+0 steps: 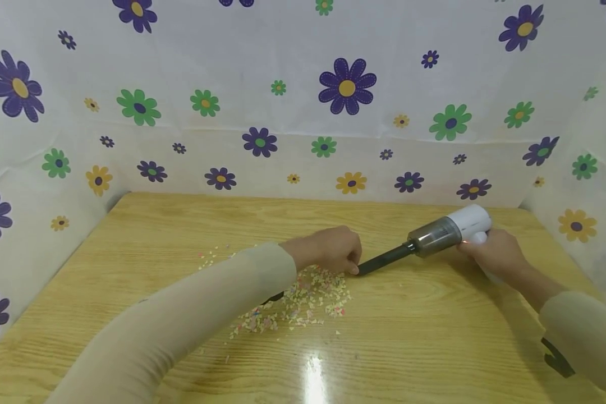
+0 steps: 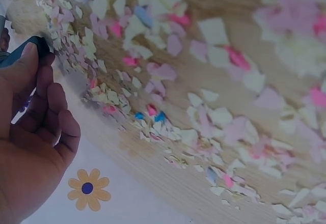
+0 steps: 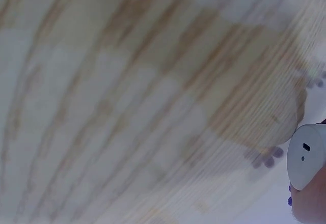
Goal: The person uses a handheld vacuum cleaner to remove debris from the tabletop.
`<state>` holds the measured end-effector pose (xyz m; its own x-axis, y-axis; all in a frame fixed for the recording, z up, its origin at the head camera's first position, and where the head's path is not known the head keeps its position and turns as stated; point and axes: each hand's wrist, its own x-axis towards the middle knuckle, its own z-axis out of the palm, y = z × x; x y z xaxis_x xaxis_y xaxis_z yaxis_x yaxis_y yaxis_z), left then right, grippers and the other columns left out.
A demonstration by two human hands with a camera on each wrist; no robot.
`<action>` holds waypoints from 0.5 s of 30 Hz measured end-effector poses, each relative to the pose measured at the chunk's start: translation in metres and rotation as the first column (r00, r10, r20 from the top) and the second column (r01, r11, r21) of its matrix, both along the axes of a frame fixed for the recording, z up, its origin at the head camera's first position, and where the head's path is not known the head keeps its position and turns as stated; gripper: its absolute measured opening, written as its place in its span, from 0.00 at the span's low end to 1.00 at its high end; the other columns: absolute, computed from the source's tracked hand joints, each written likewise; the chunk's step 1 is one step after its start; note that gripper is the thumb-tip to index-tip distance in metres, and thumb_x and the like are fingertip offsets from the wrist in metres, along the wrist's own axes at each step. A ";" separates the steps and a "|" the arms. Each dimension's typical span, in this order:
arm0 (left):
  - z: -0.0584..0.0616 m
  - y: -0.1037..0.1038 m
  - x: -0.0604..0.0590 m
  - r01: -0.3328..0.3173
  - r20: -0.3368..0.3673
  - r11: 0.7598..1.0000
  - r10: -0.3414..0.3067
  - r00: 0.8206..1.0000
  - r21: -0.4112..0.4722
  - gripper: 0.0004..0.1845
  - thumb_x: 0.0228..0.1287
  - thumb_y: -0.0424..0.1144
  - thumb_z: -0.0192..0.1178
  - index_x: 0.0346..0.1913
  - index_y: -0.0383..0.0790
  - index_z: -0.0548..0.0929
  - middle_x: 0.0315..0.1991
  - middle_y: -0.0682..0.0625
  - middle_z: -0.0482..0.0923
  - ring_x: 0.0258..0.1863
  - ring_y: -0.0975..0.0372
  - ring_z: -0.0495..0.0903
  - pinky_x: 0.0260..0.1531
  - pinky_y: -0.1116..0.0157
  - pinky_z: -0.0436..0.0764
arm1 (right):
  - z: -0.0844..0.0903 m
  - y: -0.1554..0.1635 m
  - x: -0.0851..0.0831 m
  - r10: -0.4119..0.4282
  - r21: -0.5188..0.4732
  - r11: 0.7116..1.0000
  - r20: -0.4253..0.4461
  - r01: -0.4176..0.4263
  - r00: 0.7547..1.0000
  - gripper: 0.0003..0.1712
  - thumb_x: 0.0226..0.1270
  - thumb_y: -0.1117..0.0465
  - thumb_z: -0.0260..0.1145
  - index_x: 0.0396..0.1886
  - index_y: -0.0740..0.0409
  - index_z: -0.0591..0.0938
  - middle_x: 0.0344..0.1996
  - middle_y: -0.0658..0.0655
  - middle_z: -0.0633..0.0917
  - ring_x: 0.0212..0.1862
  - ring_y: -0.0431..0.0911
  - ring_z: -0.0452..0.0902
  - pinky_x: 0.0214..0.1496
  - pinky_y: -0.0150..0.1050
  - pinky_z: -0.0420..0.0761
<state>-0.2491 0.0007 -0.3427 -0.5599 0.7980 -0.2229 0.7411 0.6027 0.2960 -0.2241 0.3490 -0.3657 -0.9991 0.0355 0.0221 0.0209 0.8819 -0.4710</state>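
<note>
A white handheld vacuum cleaner with a smoky clear dust cup and a long dark nozzle is held above the table's right half. Its handle is gripped by my right hand; a small red light glows near the fingers. At the nozzle's tip, my left hand pinches with thumb and fingers. Small paper scraps, mostly pale yellow with pink and blue bits, lie scattered under and beside the left hand. In the right wrist view only the handle's white end and part of the hand show.
The wooden table is enclosed by a white flowered cloth at the back and both sides. Black pieces show beneath the left sleeve and by the right sleeve; what they are is unclear.
</note>
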 end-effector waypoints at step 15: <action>-0.001 -0.005 -0.011 -0.038 -0.004 0.999 0.038 0.999 -0.025 0.09 0.72 0.44 0.61 0.40 0.44 0.87 0.36 0.54 0.85 0.33 0.66 0.81 0.38 0.69 0.80 | 0.000 -0.006 -0.004 -0.032 -0.016 0.999 0.008 0.032 0.999 0.24 0.62 0.48 0.65 0.33 0.69 0.75 0.25 0.61 0.79 0.29 0.51 0.73 0.27 0.38 0.71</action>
<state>-0.2604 -0.0039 -0.3437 -0.5907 0.7701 -0.2407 0.7185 0.6378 0.2775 -0.2277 0.3434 -0.3655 -0.9976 0.0676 0.0133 0.0526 0.8729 -0.4851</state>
